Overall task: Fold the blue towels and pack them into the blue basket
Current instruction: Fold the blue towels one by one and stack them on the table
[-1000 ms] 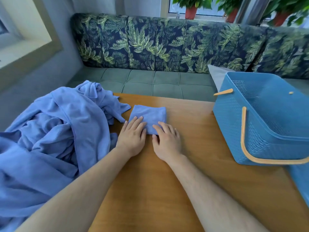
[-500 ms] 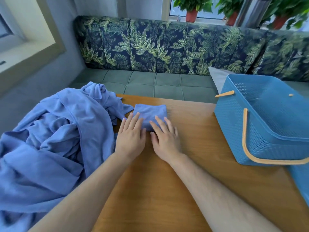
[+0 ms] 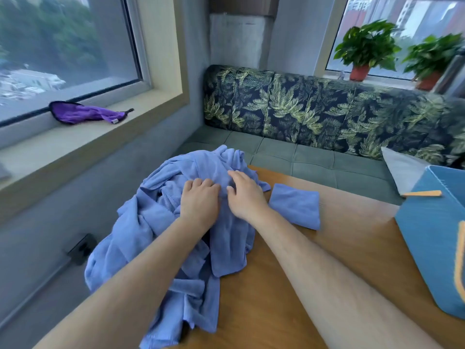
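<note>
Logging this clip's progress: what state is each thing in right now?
Folded blue towel: folded, lying flat on the wooden table.
Pile of blue towels: unfolded, heaped on the table.
Blue basket: upright, inside out of view.
Left hand: fingers curled into the pile.
Right hand: fingers relaxed, resting on the pile.
Purple cloth: crumpled on the windowsill.

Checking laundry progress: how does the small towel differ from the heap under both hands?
The small towel is folded flat and neat; the heap is crumpled. The small towel lies untouched; the left hand grips and the right hand touches the heap. The heap dwarfs the small towel. Both are blue.
</note>
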Demonstrator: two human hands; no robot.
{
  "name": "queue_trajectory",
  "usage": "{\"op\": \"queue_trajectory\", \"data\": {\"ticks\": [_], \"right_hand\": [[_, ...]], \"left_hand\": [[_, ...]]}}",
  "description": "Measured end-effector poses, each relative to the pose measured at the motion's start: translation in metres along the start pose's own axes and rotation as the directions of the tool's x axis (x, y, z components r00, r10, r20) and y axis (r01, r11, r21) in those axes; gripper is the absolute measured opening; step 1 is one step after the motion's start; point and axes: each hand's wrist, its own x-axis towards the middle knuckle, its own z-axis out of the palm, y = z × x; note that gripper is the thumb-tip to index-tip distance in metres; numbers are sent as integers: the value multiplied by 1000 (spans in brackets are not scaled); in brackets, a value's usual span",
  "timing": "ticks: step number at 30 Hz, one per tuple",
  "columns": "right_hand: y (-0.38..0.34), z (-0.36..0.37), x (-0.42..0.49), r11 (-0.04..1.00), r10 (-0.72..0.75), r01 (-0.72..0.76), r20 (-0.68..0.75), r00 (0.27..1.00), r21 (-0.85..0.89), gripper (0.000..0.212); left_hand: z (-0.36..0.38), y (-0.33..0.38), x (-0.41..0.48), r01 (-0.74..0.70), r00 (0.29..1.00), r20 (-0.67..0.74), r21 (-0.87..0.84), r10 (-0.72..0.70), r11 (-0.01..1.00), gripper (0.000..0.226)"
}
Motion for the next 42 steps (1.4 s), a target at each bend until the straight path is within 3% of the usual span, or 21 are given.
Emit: {"op": "queue_trajectory", "data": {"ticks": [3, 7, 10, 13, 15, 20, 23, 27, 29, 31, 33, 35, 37, 40, 42], "right_hand": [[-5, 2, 9, 984, 121, -125, 37, 992, 126, 53], [-5, 1, 17, 974, 168, -162, -22, 986, 156, 56], [-3, 1, 20, 960, 203, -204, 22, 979, 193, 27], [-4, 0, 13, 958, 182, -177, -4, 983, 227, 41], [-5, -6, 2, 963, 150, -134, -53, 987, 233, 40], [-10, -26, -36, 949, 70, -45, -70, 995, 311, 37], [-14, -36, -64, 964, -36, 48, -50, 998, 263, 32], [-11, -37, -96, 943, -46, 30, 39, 998, 332, 25], [-15, -44, -105, 852, 96, -113, 59, 994, 512, 24], [-12, -47, -105, 756, 225, -224, 76, 971, 615, 40], [-9, -47, -105, 748, 258, -267, 104, 960, 608, 52], [-3, -44, -110, 753, 270, -291, 125, 955, 590, 47], [4, -40, -120, 762, 289, -303, 119, 950, 571, 36], [12, -39, -141, 737, 340, -335, 107, 934, 586, 27], [18, -38, -158, 696, 371, -369, 132, 919, 616, 20]], "left_hand": [[-10, 0, 0, 12, 999, 49, -59, -9, 998, 16], [-26, 9, -9, -1, 1000, 27, -304, 10, 953, 18], [-37, 14, -19, 5, 999, 31, -427, 8, 904, 22], [-48, 18, -32, -2, 1000, -4, -502, 0, 865, 18], [-56, 19, -36, 95, 994, 19, -599, -104, 795, 24], [-71, 18, -23, 374, 913, 209, -775, -352, 509, 34], [-77, 23, -12, 535, 821, 402, -790, -407, 299, 43], [-77, 26, -18, 601, 759, 491, -782, -428, 168, 39], [-83, 37, -33, 591, 768, 474, -784, -430, 191, 31], [-90, 50, -53, 542, 813, 441, -812, -382, 216, 24], [-91, 59, -74, 507, 854, 432, -815, -289, 280, 19], [-92, 68, -95, 499, 867, 455, -803, -205, 326, 14], [-97, 76, -109, 514, 856, 470, -815, -214, 266, 12], [-89, 78, -116, 597, 767, 534, -796, -355, 93, 10], [-83, 81, -117, 675, 716, 617, -731, -328, 99, 32]]}}
